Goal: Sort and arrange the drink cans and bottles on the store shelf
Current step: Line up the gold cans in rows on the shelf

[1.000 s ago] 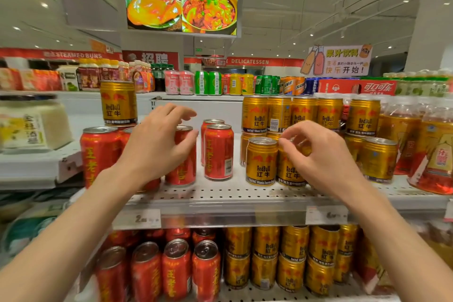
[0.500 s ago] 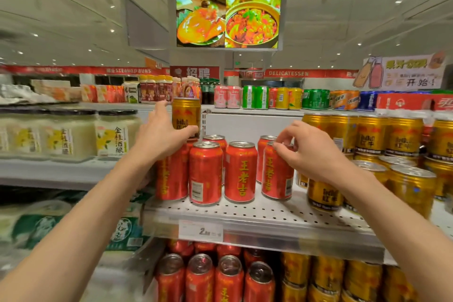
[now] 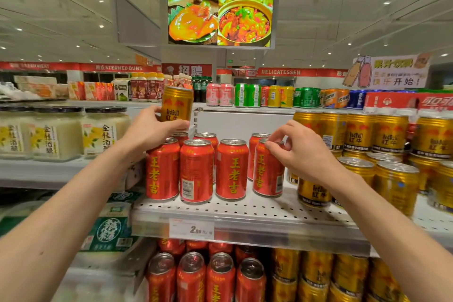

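Observation:
My left hand (image 3: 149,130) grips a gold Red Bull can (image 3: 177,103) and holds it above the red cans at the left of the group. Several red herbal tea cans (image 3: 196,170) stand upright on the white perforated shelf (image 3: 245,211). My right hand (image 3: 297,152) pinches the top rim of the rightmost red can (image 3: 266,171). Gold Red Bull cans (image 3: 392,154) are stacked in two layers to the right, some behind my right forearm.
Jars of pale rice wine (image 3: 58,132) fill the shelf to the left. Below are more red cans (image 3: 191,277) and gold cans (image 3: 318,274). A price tag (image 3: 191,229) hangs on the shelf edge. Mixed drink cans (image 3: 269,95) line the top shelf behind.
The view swung left, so the red cans sit central. My left hand left the red cans, took hold of the gold can and lifted it. My right hand went from the gold cans to the rightmost red can.

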`<state>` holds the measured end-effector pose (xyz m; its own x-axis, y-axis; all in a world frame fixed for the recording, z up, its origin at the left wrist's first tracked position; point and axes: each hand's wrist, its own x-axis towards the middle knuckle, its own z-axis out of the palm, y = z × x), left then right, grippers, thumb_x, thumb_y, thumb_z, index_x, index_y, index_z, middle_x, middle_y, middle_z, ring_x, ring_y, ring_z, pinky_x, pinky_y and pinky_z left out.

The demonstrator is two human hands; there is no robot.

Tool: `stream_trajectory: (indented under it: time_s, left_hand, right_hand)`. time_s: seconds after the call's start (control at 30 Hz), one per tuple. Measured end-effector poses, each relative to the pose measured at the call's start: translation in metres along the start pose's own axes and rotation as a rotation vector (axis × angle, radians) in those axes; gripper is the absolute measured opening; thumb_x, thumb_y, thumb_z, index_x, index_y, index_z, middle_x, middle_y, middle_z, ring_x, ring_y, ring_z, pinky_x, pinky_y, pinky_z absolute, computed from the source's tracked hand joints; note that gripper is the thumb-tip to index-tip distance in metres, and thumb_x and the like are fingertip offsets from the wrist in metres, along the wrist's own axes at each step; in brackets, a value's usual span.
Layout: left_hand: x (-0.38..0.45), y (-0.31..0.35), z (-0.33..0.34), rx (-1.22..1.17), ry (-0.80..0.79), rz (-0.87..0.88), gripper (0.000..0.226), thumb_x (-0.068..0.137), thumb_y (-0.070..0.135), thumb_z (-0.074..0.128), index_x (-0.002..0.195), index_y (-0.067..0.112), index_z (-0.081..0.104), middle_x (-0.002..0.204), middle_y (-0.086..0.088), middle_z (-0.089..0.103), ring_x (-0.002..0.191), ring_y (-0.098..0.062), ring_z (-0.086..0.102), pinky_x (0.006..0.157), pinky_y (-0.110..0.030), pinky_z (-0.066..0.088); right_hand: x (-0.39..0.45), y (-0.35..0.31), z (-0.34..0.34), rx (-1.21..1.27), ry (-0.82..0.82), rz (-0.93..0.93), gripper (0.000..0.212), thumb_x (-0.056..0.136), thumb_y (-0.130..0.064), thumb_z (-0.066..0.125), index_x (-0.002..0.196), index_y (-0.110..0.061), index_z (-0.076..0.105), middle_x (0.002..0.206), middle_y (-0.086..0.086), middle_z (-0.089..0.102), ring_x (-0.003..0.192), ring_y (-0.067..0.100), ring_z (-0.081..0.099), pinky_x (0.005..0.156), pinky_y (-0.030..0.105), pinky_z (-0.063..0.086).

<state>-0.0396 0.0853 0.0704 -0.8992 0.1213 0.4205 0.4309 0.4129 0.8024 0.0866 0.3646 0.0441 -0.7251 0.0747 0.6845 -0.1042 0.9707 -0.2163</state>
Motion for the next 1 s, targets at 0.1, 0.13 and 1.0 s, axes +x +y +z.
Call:
stream_trajectory:
  time_s: [0.1,0.13,1.0]
  left_hand:
    - [-0.008,0.007,-0.002,0.035,0.108,0.112,0.070,0.079,0.054,0.076,0.137,0.023,0.050,0.117,0.004,0.062,0.102,-0.016,0.058,0.086,-0.033,0.042]
    - [-0.011,0.010,-0.004,0.050,0.131,0.138,0.072,0.079,0.057,0.075,0.137,0.023,0.051,0.122,0.003,0.061,0.107,-0.017,0.057,0.090,-0.035,0.042]
    - [-0.097,0.064,0.110,0.185,-0.116,0.699,0.070,0.076,0.067,0.064,0.137,0.033,0.052,0.110,0.016,0.055,0.093,0.002,0.055,0.081,-0.025,0.049]
  right_hand:
    - [-0.001,0.002,-0.002,0.035,-0.024,0.022,0.022,0.095,-0.043,0.062,0.105,-0.025,0.070,0.097,-0.009,0.055,0.082,0.006,0.049,0.074,0.027,0.042]
    - [-0.002,0.003,-0.003,0.055,-0.034,0.033,0.021,0.095,-0.043,0.062,0.105,-0.026,0.070,0.099,-0.009,0.057,0.082,0.005,0.051,0.073,0.027,0.044]
    - [-0.045,0.014,-0.073,0.712,0.145,0.223,0.043,0.083,-0.049,0.077,0.119,-0.030,0.063,0.114,0.000,0.070,0.106,0.013,0.069,0.088,0.036,0.061]
